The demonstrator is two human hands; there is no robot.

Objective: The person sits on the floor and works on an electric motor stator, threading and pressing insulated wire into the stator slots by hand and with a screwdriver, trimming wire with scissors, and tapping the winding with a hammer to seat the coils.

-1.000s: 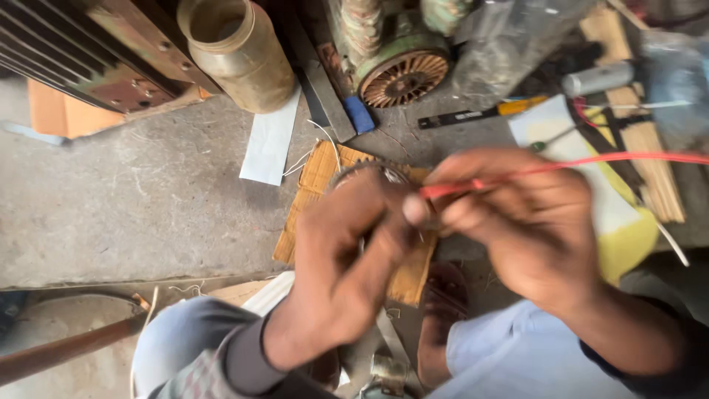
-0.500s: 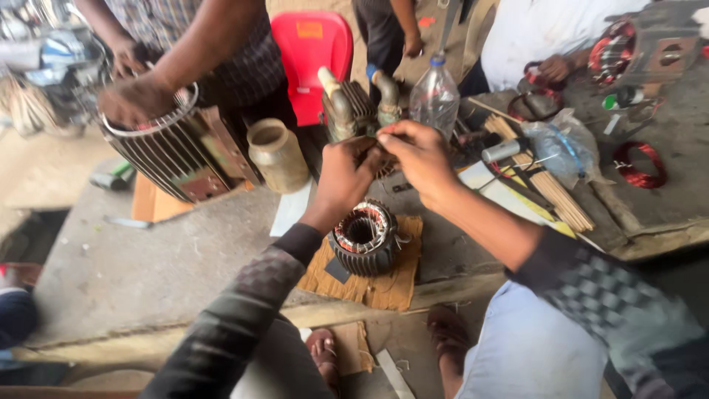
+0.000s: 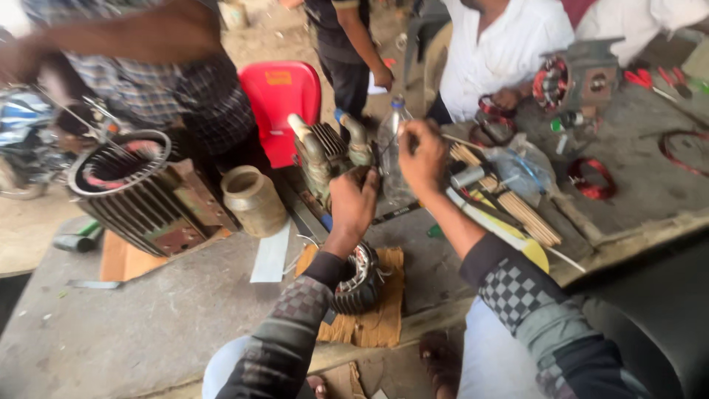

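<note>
Round finned grey motor stator (image 3: 360, 278) sits on brown cardboard (image 3: 369, 314) on the concrete floor (image 3: 148, 310), now uncovered, since both curled hands, left (image 3: 353, 201) and right (image 3: 421, 157), rose away from it, their grip unclear.

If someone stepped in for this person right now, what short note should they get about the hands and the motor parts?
Left hand: raised above the small ribbed stator, fingers curled; whether it grips anything cannot be told.
Right hand: raised beside it, closed near the clear plastic bottle; any wire in it is too blurred to see.
The stator sits on a cardboard piece on the concrete floor.
Large finned motor housing and metal can stand to the left.
Winding progress cannot be judged.
</note>
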